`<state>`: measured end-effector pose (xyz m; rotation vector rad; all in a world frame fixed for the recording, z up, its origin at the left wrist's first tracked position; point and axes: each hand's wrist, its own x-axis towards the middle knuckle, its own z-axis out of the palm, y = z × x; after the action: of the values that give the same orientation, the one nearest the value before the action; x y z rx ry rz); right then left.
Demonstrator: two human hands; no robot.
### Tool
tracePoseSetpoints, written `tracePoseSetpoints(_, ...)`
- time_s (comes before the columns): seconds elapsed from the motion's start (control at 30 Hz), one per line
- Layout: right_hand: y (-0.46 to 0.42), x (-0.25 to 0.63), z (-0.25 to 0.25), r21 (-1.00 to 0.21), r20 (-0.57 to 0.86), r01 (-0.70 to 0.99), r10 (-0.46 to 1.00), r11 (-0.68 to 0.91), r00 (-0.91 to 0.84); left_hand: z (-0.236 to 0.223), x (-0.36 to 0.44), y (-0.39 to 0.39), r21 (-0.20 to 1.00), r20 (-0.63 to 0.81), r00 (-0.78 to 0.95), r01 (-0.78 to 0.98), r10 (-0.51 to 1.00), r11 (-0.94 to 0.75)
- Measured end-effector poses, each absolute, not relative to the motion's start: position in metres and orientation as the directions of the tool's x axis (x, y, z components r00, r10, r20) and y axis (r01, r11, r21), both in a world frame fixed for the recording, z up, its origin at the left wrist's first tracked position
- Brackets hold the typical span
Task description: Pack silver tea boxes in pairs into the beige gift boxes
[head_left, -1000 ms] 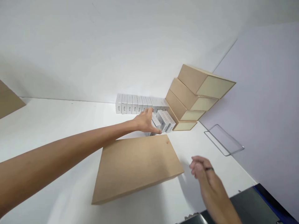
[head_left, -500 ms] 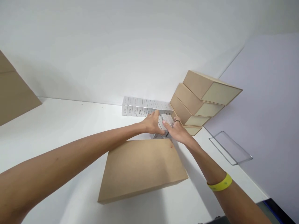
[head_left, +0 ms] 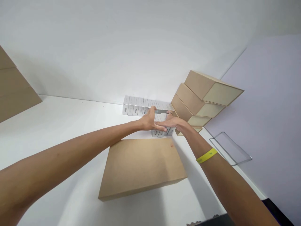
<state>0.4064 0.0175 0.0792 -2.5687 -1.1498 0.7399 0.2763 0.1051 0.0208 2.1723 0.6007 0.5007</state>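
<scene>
Several small white boxes (head_left: pixel 162 132) stand upright side by side in a short front group. My left hand (head_left: pixel 150 121) is at their left side, with its thumb stretched across the front and its fingers spread toward the back. On the right, my right hand (head_left: pixel 174 121) lies over the group, thumb pointing left and fingers reaching behind, a ring on one finger. Both hands touch the boxes and cover part of them. Just behind runs a longer row of matching white boxes (head_left: pixel 135 106) against the wall.
A large brown cardboard box (head_left: pixel 143 166) lies in front of the white boxes on the white surface (head_left: pixel 77 121). Stacked brown boxes (head_left: pixel 199 94) stand at the right, and more brown boxes (head_left: pixel 16 88) at the far left. A metal wire handle (head_left: pixel 231 149) sticks out at right.
My right hand has moved left and slightly up over the front group, its thumb now lying across the boxes. My left hand has shifted slightly up and left.
</scene>
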Motion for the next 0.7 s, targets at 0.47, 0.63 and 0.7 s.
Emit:
tracePoseSetpoints(0.47,0.032,0.397,0.075,-0.271,-0.328,0.732,0.775,-0.626,0.541,0.016,0.254,0.128,0.788,0.095,0.889,0.208,0.449,-0.58)
tracePoseSetpoints(0.63,0.038,0.387,0.07,-0.35,-0.249,0.838,0.904,-0.418,0.347,0.006,0.213,0.144,0.717,0.108,0.881,0.252,0.461,-0.65)
tracePoseSetpoints(0.7,0.042,0.376,0.069,-0.39,-0.226,0.861,0.941,-0.326,0.254,0.006,0.196,0.147,0.68,0.128,0.876,0.264,0.465,-0.684)
